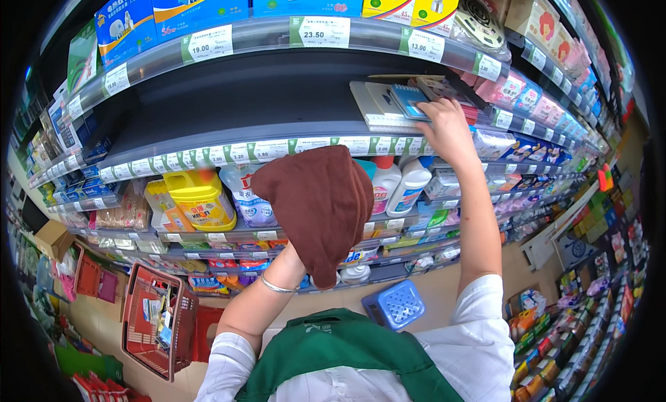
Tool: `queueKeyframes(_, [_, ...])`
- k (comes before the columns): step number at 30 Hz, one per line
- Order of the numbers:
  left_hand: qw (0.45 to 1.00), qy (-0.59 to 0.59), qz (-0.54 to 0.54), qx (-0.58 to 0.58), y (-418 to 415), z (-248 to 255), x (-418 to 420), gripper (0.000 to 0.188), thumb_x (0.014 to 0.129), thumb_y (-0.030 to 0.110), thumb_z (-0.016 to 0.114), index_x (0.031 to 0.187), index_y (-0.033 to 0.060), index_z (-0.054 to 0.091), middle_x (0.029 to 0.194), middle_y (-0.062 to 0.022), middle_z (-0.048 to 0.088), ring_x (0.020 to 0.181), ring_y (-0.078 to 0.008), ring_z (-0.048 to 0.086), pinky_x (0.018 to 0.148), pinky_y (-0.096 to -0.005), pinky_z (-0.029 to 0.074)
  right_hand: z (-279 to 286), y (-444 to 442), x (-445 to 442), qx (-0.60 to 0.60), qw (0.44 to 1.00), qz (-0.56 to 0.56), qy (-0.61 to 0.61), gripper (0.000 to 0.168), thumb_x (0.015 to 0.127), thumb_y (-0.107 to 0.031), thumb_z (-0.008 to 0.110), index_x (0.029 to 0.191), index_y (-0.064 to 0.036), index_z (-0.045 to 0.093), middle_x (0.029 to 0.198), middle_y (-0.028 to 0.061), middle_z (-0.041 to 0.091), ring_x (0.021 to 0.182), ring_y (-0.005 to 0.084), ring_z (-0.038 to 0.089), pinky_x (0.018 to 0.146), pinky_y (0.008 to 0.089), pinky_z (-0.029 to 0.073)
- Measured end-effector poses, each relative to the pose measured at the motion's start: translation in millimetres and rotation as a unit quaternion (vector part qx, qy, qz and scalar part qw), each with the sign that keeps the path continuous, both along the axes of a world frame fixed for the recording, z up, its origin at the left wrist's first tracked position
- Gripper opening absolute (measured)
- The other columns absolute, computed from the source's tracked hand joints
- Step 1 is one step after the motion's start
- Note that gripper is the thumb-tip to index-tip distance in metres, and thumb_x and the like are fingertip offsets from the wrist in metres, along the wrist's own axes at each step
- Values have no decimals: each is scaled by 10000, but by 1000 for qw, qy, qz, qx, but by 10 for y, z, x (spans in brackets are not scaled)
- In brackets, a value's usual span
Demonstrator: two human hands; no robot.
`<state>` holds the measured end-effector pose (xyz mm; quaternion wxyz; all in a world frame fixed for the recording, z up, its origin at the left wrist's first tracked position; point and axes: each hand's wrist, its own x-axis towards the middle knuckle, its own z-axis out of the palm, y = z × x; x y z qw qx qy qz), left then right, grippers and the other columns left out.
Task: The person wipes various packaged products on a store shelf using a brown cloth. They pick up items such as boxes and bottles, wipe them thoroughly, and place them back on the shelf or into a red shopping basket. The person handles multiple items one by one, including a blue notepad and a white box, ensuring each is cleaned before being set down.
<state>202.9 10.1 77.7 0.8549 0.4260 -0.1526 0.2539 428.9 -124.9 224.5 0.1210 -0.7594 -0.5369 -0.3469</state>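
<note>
A dark brown cloth drapes over my left hand and hides its fingers; the hand holds it up in front of the lower shelves. A metal bangle circles the left wrist. Up on the dark shelf, my right hand rests at a small stack of notebooks. Its fingers touch a blue spiral notebook, which lies on pale notebooks. Whether the fingers grip it or only press on it is hard to see. More booklets lie just behind this hand.
A price-label strip edges the shelf. Below stand a yellow jug and detergent bottles. Boxes of mosquito repellent line the shelf above. On the floor are a red shopping basket holding goods and a blue plastic stool.
</note>
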Motion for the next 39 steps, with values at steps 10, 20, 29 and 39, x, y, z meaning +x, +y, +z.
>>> queueKeyframes(10, [950,32,233,204,-296,-16,0,389,966,224,418,1319,65,378,1298,-68,454,1195,-185,440,1044,-319,310,-760,-71,-1132,121,952,273,-70,391,685,-21,593,1075,-25,615,1135,135,598,1035,311,579,850,415,487])
queueKeyframes(20, [925,132,352,-53,-203,-115,-520,308,969,283,427,1164,49,475,1061,-70,556,936,-158,579,787,-308,509,-1249,75,-2001,268,787,304,464,268,768,-37,646,1028,17,603,937,108,553,780,132,547,583,259,474])
queueKeyframes(29, [944,80,188,-260,-75,-211,-883,487,968,432,336,1246,43,425,1187,-112,529,1044,-217,549,920,-349,455,-1395,267,-2196,123,845,285,436,247,874,-112,536,1073,25,583,845,125,593,712,210,561,638,321,444])
queueKeyframes(39, [914,153,359,-111,-122,-719,-1164,244,967,240,385,1088,59,496,1001,-61,581,866,-146,594,752,-296,521,-1643,294,-2675,119,804,391,431,345,884,-105,537,1171,85,516,1052,217,581,976,318,592,853,347,460])
